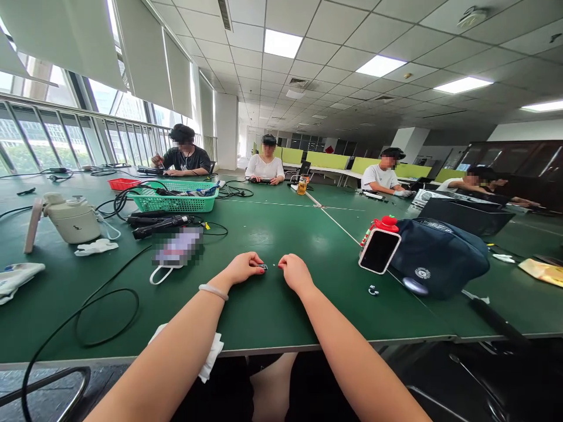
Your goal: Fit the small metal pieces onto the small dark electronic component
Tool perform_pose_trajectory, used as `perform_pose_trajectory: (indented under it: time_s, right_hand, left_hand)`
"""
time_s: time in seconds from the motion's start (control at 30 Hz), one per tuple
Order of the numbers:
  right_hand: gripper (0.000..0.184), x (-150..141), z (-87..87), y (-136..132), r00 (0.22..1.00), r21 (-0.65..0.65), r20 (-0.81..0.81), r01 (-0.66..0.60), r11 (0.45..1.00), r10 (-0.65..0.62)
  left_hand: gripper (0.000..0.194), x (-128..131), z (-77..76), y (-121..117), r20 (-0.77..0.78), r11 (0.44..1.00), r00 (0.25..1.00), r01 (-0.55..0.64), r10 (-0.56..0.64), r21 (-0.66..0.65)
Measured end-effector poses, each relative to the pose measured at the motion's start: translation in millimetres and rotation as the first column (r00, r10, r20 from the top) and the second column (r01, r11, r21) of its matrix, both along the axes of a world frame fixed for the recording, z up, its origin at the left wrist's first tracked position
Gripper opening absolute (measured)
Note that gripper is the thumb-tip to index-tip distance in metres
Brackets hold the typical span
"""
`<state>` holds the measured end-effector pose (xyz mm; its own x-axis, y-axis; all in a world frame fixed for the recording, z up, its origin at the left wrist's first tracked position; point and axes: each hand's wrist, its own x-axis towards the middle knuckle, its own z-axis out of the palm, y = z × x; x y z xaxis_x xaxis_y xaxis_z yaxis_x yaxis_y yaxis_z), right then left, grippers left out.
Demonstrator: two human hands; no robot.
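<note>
Both my forearms reach out over a green table [272, 305]. My left hand [243, 266], with a pale bracelet on the wrist, is curled and pinches a tiny dark part [263, 267] at its fingertips, resting on the table. My right hand [295, 272] lies a little to the right, its fingers curled in a loose fist pointing toward the left hand. A very small pale speck [274, 265] lies on the table between the two hands. What the right hand's fingers hold, if anything, is hidden.
A phone [379, 250] leans on a dark bag [440, 255] to the right, with a small ring [373, 290] in front. At left are a face mask [169, 264], black cables [103, 319], a green basket [176, 199] and a cream jug [70, 218]. Several people sit at the far side.
</note>
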<state>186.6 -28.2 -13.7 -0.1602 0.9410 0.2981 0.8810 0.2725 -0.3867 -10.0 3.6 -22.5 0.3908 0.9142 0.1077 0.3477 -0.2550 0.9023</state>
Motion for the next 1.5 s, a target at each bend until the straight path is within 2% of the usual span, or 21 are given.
perform_pose_trajectory:
  time_s: [0.07, 0.17, 0.27, 0.6, 0.77, 1.0, 1.13, 1.27, 1.33, 1.4, 1.5]
  right_hand:
    - [0.019, -2, 2.4, -1, 0.999, 0.036, -0.041, -0.014, 0.999, 0.016]
    - [0.018, -9, 3.3, -4, 0.989, 0.113, -0.098, -0.096, 0.989, 0.107]
    - [0.017, -15, 1.9, -6, 0.983, 0.149, -0.093, -0.142, 0.979, 0.157]
    - [0.016, -23, 0.5, -4, 0.98, 0.152, 0.066, -0.194, 0.969, 0.186]
    - [0.019, -20, 1.5, -5, 0.984, 0.174, 0.041, -0.179, 0.968, 0.175]
    - [0.019, -20, 6.8, -12, 0.985, 0.119, 0.043, -0.172, 0.978, 0.168]
    - [0.021, -25, 5.6, -13, 0.983, 0.165, 0.07, -0.179, 0.97, 0.169]
    - [0.023, -31, 1.8, -13, 0.974, 0.208, 0.162, -0.187, 0.96, 0.155]
    - [0.022, -35, 0.9, -13, 0.964, 0.2, 0.215, -0.203, 0.959, 0.159]
    - [0.023, -36, 0.8, -13, 0.954, 0.177, 0.241, -0.223, 0.959, 0.178]
    - [0.023, -37, 0.8, -14, 0.947, 0.161, 0.247, -0.251, 0.955, 0.207]
  left_hand:
    - [0.025, 3, 0.2, -1, -0.001, 1.0, 1.0, 0.009, -0.009, -0.002]
    - [0.024, 4, 2.3, -4, 0.008, 1.0, 1.0, 0.024, -0.024, -0.003]
    - [0.024, 3, 4.5, -5, 0.014, 0.999, 0.999, 0.038, -0.038, -0.003]
    - [0.027, 3, 3.1, -4, 0.048, 0.998, 0.997, 0.057, -0.056, -0.016]
    - [0.028, 3, 3.0, -3, 0.065, 0.999, 0.997, 0.032, -0.03, -0.015]
    - [0.032, -1, 7.9, -4, 0.122, 1.0, 0.993, 0.011, -0.008, -0.027]
    - [0.034, -2, 13.8, -10, 0.157, 0.997, 0.987, 0.028, -0.017, -0.07]
    - [0.035, 0, 16.5, -15, 0.282, 0.972, 0.958, 0.115, -0.054, -0.205]
    - [0.034, 2, 15.1, -16, 0.29, 0.96, 0.955, 0.137, -0.062, -0.246]
    - [0.03, 2, 13.0, -14, 0.244, 0.972, 0.969, 0.092, -0.037, -0.218]
    - [0.024, -4, 12.3, -7, 0.097, 0.988, 0.983, -0.15, 0.154, -0.046]
